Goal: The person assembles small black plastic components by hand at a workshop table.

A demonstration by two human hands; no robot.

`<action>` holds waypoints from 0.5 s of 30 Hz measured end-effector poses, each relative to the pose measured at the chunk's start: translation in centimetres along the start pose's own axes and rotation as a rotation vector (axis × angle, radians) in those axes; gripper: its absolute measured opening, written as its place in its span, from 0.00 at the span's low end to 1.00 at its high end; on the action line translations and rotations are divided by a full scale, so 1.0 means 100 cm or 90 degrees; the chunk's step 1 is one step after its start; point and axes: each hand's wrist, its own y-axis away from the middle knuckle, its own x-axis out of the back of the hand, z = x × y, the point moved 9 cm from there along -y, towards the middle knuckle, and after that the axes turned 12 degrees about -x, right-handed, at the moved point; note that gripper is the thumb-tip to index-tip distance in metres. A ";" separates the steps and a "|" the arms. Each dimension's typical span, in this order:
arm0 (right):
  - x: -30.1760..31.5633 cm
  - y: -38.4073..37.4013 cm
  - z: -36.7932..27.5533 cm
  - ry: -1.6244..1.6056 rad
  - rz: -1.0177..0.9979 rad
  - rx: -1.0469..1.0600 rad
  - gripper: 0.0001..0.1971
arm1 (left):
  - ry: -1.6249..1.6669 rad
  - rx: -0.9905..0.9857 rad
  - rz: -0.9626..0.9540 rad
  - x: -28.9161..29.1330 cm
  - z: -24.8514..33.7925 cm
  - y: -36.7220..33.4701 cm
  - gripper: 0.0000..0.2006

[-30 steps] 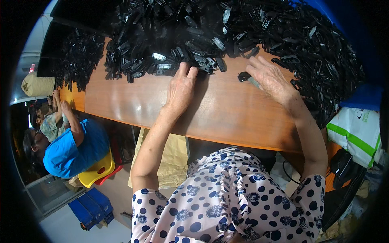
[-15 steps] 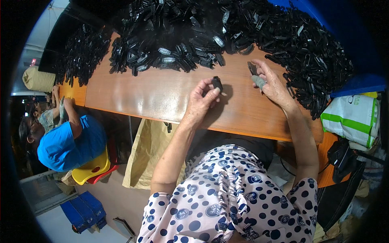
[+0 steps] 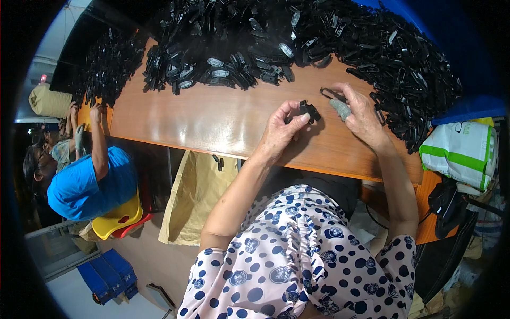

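Note:
My left hand (image 3: 285, 127) pinches a small black plastic piece (image 3: 309, 112) between thumb and fingers, just above the wooden table (image 3: 223, 114). To its right, my right hand (image 3: 361, 114) grips a thin, loop-shaped black plastic part (image 3: 330, 93) by one end. A grey cover (image 3: 340, 109) wraps one digit of that hand. The two black parts are apart from each other. Beyond both hands lies a large heap of black plastic parts (image 3: 228, 42), some with shiny silvery faces.
More black parts (image 3: 409, 80) pile up at the right. An open tan sack (image 3: 194, 207) hangs below the table's front edge, left of my left arm. A white-and-green bag (image 3: 459, 151) stands at the right. On the left, a co-worker in blue (image 3: 90, 183) sits reaching to another pile (image 3: 109, 69).
My left hand has moved right with its black piece, which is turned and shows more. The loop part in my right hand is tilted differently. The co-worker's arm has reached forward to their pile.

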 end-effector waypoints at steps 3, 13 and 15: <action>-0.006 0.007 0.001 -0.036 -0.027 0.001 0.14 | 0.040 -0.015 0.011 -0.004 0.000 -0.006 0.13; -0.037 0.030 0.022 -0.574 -0.258 -0.262 0.10 | -0.255 -0.147 -0.069 -0.007 0.014 0.005 0.10; -0.037 0.031 0.019 -0.594 -0.266 -0.244 0.11 | -0.286 -0.165 -0.079 -0.009 0.018 0.007 0.10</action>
